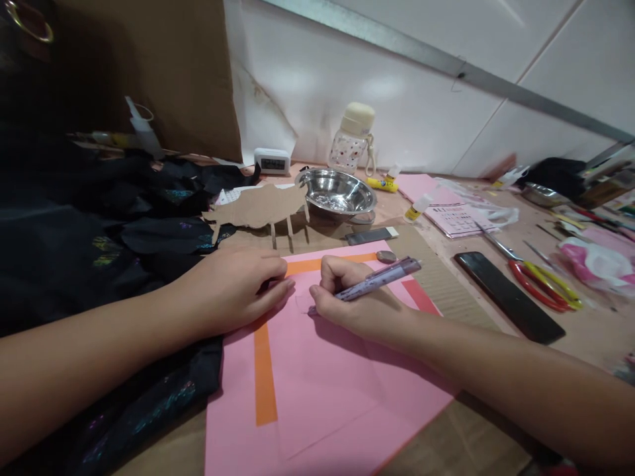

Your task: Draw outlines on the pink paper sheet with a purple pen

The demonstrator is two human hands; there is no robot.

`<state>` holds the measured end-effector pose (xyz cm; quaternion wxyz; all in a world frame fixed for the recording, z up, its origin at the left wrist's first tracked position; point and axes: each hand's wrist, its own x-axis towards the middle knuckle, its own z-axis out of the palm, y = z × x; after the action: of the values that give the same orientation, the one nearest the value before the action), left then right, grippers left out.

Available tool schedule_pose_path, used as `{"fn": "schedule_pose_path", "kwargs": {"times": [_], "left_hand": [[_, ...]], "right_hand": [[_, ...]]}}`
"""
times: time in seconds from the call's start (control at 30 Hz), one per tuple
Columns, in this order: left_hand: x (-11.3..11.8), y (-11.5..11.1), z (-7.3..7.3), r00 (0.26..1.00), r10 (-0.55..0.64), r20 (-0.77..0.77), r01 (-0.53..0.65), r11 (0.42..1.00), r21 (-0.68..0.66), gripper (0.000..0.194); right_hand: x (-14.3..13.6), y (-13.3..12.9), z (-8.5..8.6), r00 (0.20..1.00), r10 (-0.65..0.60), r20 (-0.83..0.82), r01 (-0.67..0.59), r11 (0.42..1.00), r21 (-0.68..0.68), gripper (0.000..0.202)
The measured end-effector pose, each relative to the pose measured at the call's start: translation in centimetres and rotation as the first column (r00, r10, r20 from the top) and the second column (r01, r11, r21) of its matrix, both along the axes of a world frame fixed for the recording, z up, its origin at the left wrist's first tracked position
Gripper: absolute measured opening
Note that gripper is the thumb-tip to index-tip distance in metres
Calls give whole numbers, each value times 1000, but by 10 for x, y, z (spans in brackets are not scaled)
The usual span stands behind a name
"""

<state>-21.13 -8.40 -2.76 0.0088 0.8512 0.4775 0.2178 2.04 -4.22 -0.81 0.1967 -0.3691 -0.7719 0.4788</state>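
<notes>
My right hand [354, 301] grips a purple patterned pen [380, 280], its tip touching pink paper [317, 396] near a faint drawn line. My left hand [248, 284] rests on the sheet's left side, fingers loosely bent and thumb apart, holding nothing. Orange strips [265, 377] lie along the left and top of the paper, and a red strip [421, 297] shows at its right. A small grey eraser-like lump [385, 256] sits at the top edge. Just beyond stands a cardboard animal cutout [258, 208] with thin legs.
Behind are a metal bowl [342, 192], a clear bottle [347, 149] and a white digital clock [272, 161]. A black phone [506, 294], red-and-yellow-handled scissors [546, 284] and glue bottles [417, 208] lie to the right. Dark cloth [163, 410] covers the left side.
</notes>
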Motion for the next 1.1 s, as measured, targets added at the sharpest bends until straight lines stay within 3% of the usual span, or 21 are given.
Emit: {"fn": "schedule_pose_path", "kwargs": {"times": [0.17, 0.33, 0.53, 0.93, 1.1], "left_hand": [[1, 0, 2, 1000, -5, -9, 5, 1000, -13, 41], [1, -1, 3, 1000, 12, -13, -13, 999, -39, 41], [1, -3, 8, 999, 21, -30, -23, 996, -84, 40], [2, -1, 4, 1000, 18, -23, -20, 997, -78, 40], [2, -2, 5, 999, 35, -22, -36, 996, -83, 40]], "right_hand": [[-1, -1, 1, 993, 56, -102, -54, 998, 26, 35], [-3, 0, -2, 999, 7, -34, -7, 1000, 6, 34], [-4, 0, -2, 999, 32, -32, -30, 998, 47, 33], [-4, -5, 2, 999, 20, -35, -24, 993, -115, 36], [-5, -5, 3, 998, 17, -68, -25, 992, -121, 37]]}}
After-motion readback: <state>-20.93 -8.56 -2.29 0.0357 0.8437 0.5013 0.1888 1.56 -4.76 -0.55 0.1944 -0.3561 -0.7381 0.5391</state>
